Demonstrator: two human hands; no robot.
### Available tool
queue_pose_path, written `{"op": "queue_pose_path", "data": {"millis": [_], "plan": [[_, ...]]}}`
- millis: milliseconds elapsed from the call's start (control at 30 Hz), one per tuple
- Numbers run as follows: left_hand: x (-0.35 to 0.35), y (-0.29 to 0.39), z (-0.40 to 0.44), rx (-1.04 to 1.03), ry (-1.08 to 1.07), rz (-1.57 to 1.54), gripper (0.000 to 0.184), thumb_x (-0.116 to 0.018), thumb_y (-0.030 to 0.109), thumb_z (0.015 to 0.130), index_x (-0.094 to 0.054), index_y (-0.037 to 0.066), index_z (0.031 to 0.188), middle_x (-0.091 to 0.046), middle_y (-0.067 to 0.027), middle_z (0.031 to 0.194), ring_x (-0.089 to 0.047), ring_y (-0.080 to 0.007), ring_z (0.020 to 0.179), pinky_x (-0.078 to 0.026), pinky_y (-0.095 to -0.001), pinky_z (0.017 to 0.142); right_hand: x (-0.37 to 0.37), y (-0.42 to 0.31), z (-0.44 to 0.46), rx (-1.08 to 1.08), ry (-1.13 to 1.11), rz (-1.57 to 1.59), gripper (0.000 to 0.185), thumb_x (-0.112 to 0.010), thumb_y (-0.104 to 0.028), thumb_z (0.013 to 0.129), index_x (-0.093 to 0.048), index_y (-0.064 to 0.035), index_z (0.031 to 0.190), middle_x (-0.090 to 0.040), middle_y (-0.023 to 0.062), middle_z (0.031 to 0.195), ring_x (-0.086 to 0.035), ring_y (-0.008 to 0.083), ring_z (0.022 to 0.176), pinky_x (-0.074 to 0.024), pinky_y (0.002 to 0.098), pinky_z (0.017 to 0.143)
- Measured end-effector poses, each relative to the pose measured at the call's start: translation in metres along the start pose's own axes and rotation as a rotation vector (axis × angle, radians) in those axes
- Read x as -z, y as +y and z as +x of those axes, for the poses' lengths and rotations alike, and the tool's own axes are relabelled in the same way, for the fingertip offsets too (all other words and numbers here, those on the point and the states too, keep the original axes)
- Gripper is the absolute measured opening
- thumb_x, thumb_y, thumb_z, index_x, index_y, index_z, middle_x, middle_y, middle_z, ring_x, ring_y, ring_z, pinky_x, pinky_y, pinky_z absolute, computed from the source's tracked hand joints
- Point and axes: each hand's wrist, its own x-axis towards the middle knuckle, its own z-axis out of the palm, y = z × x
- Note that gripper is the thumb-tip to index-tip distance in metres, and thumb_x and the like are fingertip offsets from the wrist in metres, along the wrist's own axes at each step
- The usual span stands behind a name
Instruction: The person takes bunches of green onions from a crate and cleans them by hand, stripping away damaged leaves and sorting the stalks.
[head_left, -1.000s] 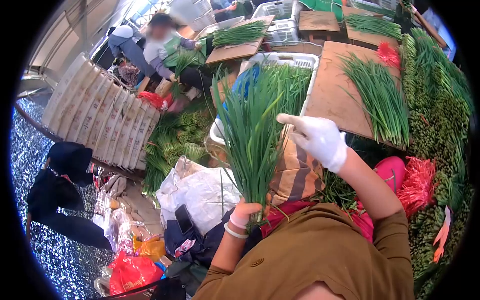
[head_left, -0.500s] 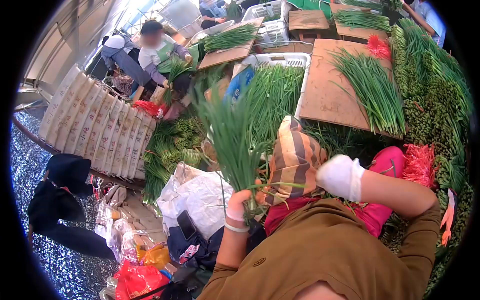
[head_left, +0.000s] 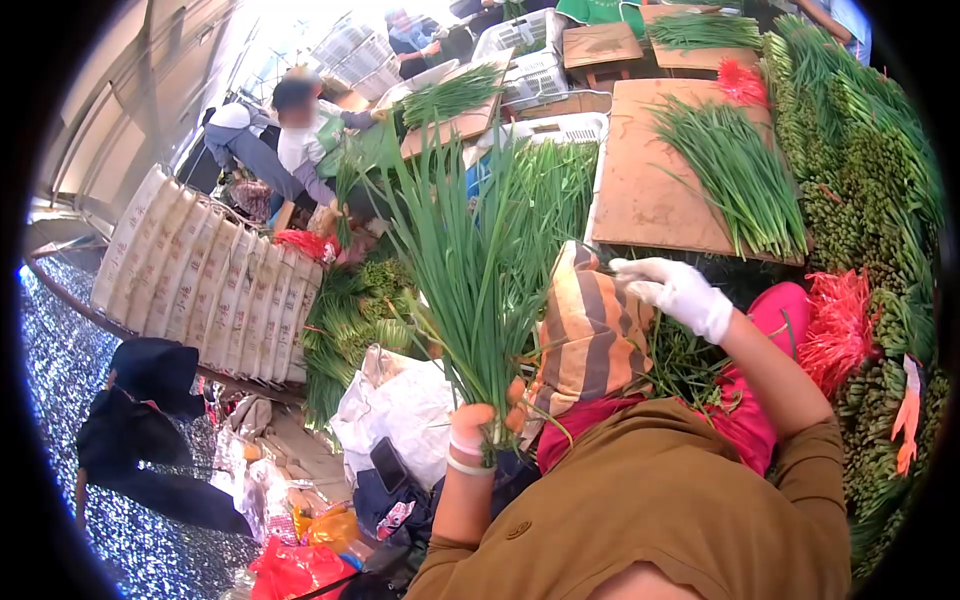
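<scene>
My left hand (head_left: 478,428) is closed round the lower stems of an upright bunch of garlic chives (head_left: 470,270), its long green leaves fanning up and out. A white band circles that wrist. My right hand (head_left: 682,298), in a white glove, is held to the right of the bunch with its fingers stretched leftward and apart, nothing seen in them. Just beneath its fingertips is an orange-and-brown striped cloth (head_left: 590,335) over my knee. Loose green leaves (head_left: 690,365) lie beside the cloth, on the pink clothing (head_left: 765,320).
Ahead, a white crate (head_left: 575,125) holds chives. A wooden board (head_left: 625,200) bears more chives (head_left: 735,180). Bundled chives (head_left: 850,190) are piled at right, near red ties (head_left: 840,320). A phone (head_left: 388,463) rests at left by a white sack (head_left: 390,400). A co-worker (head_left: 310,150) sits beyond.
My right hand has lifted slightly and its fingers have extended. The bunch in my left hand stands more upright and spread. The view has shifted slightly.
</scene>
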Motion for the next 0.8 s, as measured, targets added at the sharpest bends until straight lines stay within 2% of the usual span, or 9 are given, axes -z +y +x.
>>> {"op": "queue_pose_path", "data": {"millis": [200,233,333,433,533,567,700,767,800], "plan": [[-0.021,0.009,-0.001,-0.009,-0.013,-0.116,0.068,-0.076,0.023,0.064,-0.045,0.003,0.121,-0.045,-0.0037,0.078,-0.046,-0.0146,0.047,-0.038,-0.0296,0.047,-0.033,-0.015,0.000,-0.516,-0.301,0.399,0.039,-0.042,-0.033,0.098,-0.072,-0.0081,0.103,-0.071,0.0055,0.095,-0.064,0.0108,0.084,-0.0488,0.0263,0.072],[-0.021,0.011,0.000,-0.005,-0.021,-0.162,0.071,-0.077,0.022,0.063,-0.044,0.003,0.123,-0.045,-0.0046,0.076,-0.045,-0.0157,0.046,-0.038,-0.0300,0.046,-0.047,-0.011,0.002,-0.550,-0.371,0.380,0.048,-0.034,-0.040,0.099,-0.071,-0.0103,0.107,-0.071,0.0033,0.094,-0.064,0.0093,0.082,-0.0451,0.0245,0.067],[-0.035,0.017,0.002,-0.029,-0.146,-0.191,0.075,-0.077,0.022,0.064,-0.042,0.003,0.127,-0.044,-0.0041,0.075,-0.044,-0.0146,0.046,-0.037,-0.0292,0.046,-0.090,-0.001,0.014,-0.711,-0.562,0.939,0.054,-0.031,-0.048,0.099,-0.055,-0.0090,0.127,-0.065,0.0051,0.118,-0.061,0.0163,0.101,-0.0406,0.0275,0.084],[-0.049,0.019,-0.002,-0.035,-0.139,-0.133,0.080,-0.079,0.023,0.063,-0.040,0.004,0.131,-0.046,-0.0057,0.076,-0.045,-0.0160,0.046,-0.039,-0.0308,0.046,-0.121,-0.024,0.036,-0.697,-0.419,1.284,0.052,-0.038,-0.049,0.098,-0.053,-0.0083,0.126,-0.061,0.0092,0.123,-0.057,0.0215,0.109,-0.0380,0.0288,0.090],[-0.045,0.012,-0.008,-0.070,-0.106,-0.143,0.082,-0.080,0.024,0.062,-0.041,0.003,0.131,-0.052,-0.0096,0.082,-0.048,-0.0178,0.049,-0.040,-0.0310,0.046,-0.123,-0.053,0.062,-0.499,-0.073,1.336,0.041,-0.051,-0.043,0.095,-0.057,-0.0079,0.116,-0.063,0.0071,0.115,-0.060,0.0175,0.101,-0.0465,0.0267,0.080],[-0.047,0.010,-0.010,-0.079,-0.058,-0.130,0.081,-0.080,0.025,0.063,-0.042,0.004,0.131,-0.053,-0.0105,0.084,-0.048,-0.0177,0.049,-0.039,-0.0304,0.046,-0.125,-0.017,0.076,-0.386,-0.101,1.304,0.026,-0.055,-0.032,0.094,-0.059,-0.0125,0.110,-0.065,0.0043,0.112,-0.059,0.0129,0.094,-0.0427,0.0256,0.074],[-0.037,-0.003,-0.011,-0.145,0.103,-0.075,0.059,-0.072,0.033,0.074,-0.049,0.004,0.121,-0.055,-0.0029,0.079,-0.046,-0.0121,0.054,-0.034,-0.0262,0.045,-0.082,-0.023,0.094,-0.375,0.111,0.882,0.017,-0.051,-0.026,0.095,-0.061,-0.0154,0.104,-0.067,0.0003,0.104,-0.058,0.0091,0.089,-0.0398,0.0254,0.070],[-0.012,-0.006,-0.015,-0.031,0.018,-0.168,0.058,-0.070,0.034,0.075,-0.049,0.005,0.121,-0.054,-0.0014,0.078,-0.046,-0.0120,0.061,-0.035,-0.0252,0.050,-0.065,-0.023,0.105,-0.396,0.249,0.801,0.016,-0.049,-0.023,0.095,-0.060,-0.0144,0.103,-0.067,0.0006,0.101,-0.058,0.0086,0.086,-0.0404,0.0244,0.064],[-0.004,-0.007,-0.018,0.026,-0.026,-0.213,0.058,-0.069,0.034,0.076,-0.049,0.006,0.121,-0.054,-0.0006,0.078,-0.046,-0.0120,0.064,-0.036,-0.0246,0.052,-0.053,-0.011,0.110,-0.298,0.175,0.821,0.016,-0.049,-0.022,0.095,-0.060,-0.0137,0.103,-0.067,0.0012,0.101,-0.059,0.0089,0.085,-0.0416,0.0242,0.065]]}}
